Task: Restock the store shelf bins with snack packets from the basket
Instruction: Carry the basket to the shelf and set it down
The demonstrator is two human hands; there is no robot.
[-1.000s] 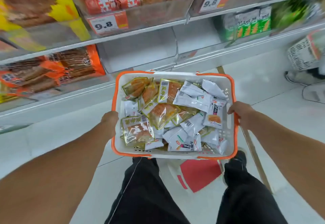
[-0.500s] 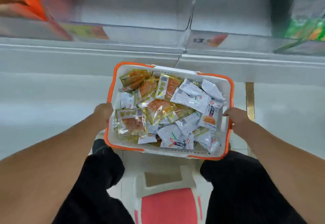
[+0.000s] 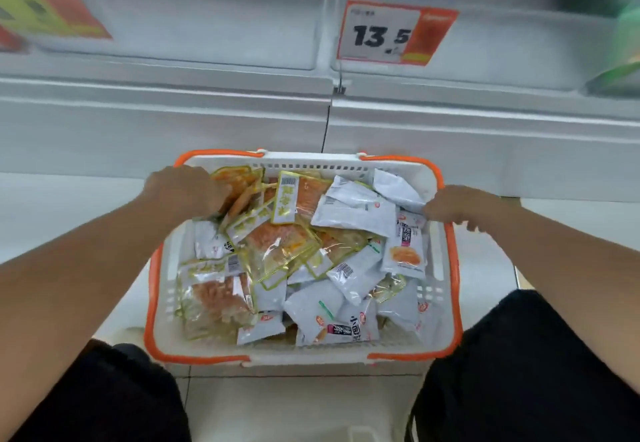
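Head view: basket (image 3: 446,303) of snack packets (image 3: 284,251).
Price tag (image 3: 391,34): "13.5".
Packet print: blurred.
Left hand (image 3: 185,192): fingers curled, buried among far-left packets.
Right hand (image 3: 457,207): fingers curled at rim; grip unclear.

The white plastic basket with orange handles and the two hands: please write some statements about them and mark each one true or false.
1. The white plastic basket with orange handles holds both clear yellow-edged snack packets and white snack packets. True.
2. The left hand is raised to the shelf above. False: it reaches into the basket's far left corner, onto the yellow-edged packets.
3. The right hand is at the basket's right edge, next to a white packet. True.
4. The orange and white price tag reads 9.8. False: it reads 13.5.
5. The basket is nearly empty. False: packets are piled across it.
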